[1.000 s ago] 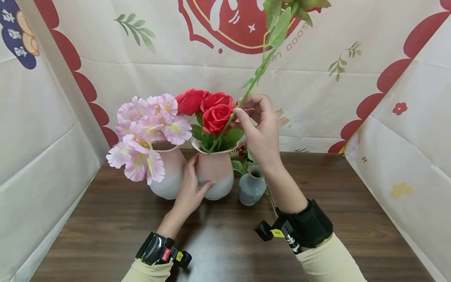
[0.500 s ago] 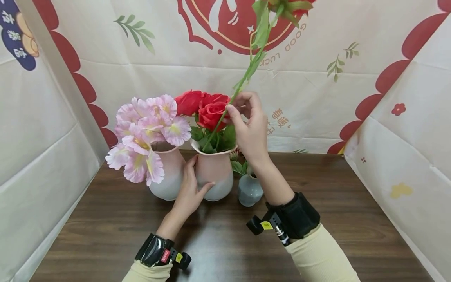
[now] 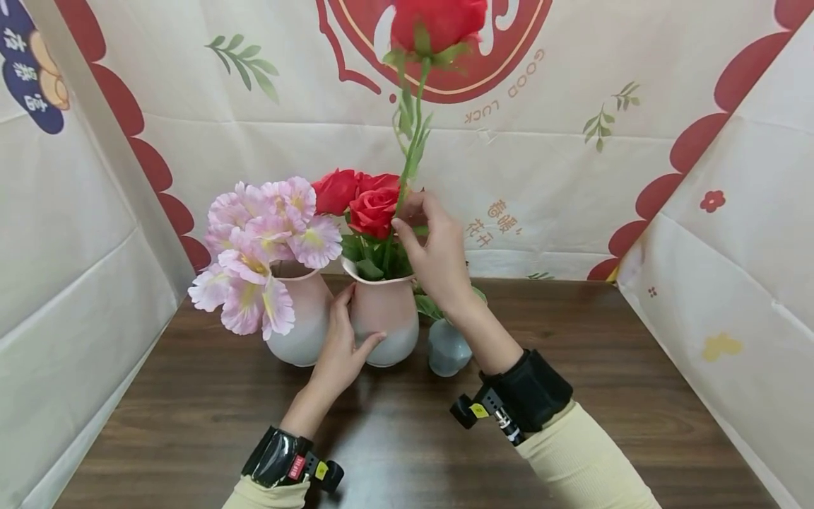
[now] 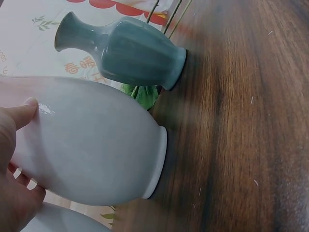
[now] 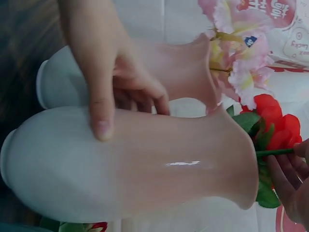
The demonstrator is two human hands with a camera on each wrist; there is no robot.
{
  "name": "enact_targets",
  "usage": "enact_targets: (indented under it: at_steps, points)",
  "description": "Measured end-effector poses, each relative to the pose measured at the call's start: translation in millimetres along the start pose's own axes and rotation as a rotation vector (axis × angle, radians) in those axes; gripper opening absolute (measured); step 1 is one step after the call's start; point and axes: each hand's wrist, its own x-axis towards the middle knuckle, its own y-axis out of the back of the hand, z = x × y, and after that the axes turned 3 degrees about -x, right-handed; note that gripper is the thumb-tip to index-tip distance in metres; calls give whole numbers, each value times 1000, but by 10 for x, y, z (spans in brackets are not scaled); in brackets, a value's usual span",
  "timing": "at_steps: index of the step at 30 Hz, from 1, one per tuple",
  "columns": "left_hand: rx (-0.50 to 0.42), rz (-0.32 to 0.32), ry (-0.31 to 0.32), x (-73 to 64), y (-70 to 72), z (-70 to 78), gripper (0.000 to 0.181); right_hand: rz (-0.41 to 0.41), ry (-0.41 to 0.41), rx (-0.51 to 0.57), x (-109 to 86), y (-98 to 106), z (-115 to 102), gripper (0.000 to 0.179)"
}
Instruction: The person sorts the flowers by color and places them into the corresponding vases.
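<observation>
My right hand (image 3: 439,258) pinches the green stem of a long red rose (image 3: 439,28) between thumb and fingers. The bloom stands high above the pink-and-white vase (image 3: 384,322), and in the right wrist view the lower stem (image 5: 275,152) enters its flared mouth. Several shorter red roses (image 3: 375,205) with green leaves are in this vase. My left hand (image 3: 340,357) grips the vase's left side, its thumb across the front, as the left wrist view also shows. The vase stands upright on the table; the end of the held stem is hidden inside.
A matching vase (image 3: 295,332) with ruffled pink flowers (image 3: 267,240) stands close at left. A small blue-grey vase (image 3: 449,350) stands at right, leaves and thin stems behind it. The brown wooden table (image 3: 572,396) ends at a printed cloth backdrop (image 3: 540,184).
My right hand has moved left and slightly down, and the long rose has swung from leaning right to nearly upright, its bloom coming into view. The left hand keeps its hold on the vase.
</observation>
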Motion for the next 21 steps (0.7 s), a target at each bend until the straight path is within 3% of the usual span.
enact_targets:
  at_steps: [5, 9, 16, 21]
  points:
    - [-3, -4, 14, 11, 3, -20, 91, -43, 21, -82, -56, -7, 54, 12]
    - [0, 11, -10, -3, -4, -38, 90, -82, 6, -147, -113, -17, 93, 9]
    - [0, 18, -27, -21, -7, -46, 90, -183, -2, -364, -194, 51, 141, 19]
    - [0, 5, -12, -18, 1, -31, 89, -155, -6, -313, -283, 152, 176, 37]
